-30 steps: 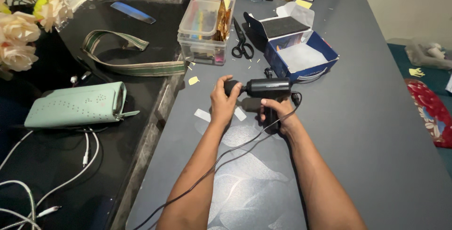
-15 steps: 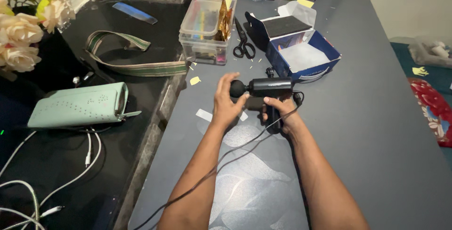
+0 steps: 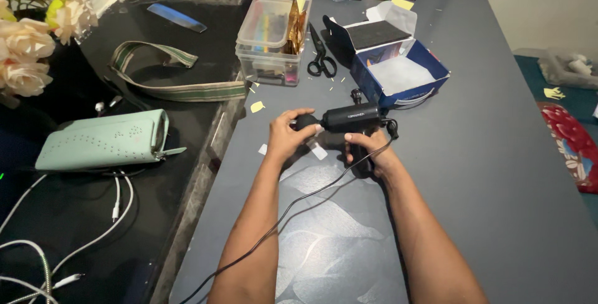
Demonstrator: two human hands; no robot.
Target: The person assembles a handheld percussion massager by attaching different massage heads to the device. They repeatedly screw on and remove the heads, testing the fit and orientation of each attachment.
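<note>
Head view: black pistol-shaped glue gun (image 3: 350, 119) with a trailing black cord (image 3: 293, 207) is being held just above the dark grey bench (image 3: 498, 173). Right hand (image 3: 369, 150) is wrapping its handle in a closed grip; left hand (image 3: 286, 137) is pinching the nozzle end, having shifted only slightly since a second ago. Open blue cardboard box (image 3: 405, 76) is sitting just behind.

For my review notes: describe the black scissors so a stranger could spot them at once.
On the grey table, look between the clear plastic box and the open blue box. The scissors lie flat there, all black with two loop handles.
</note>
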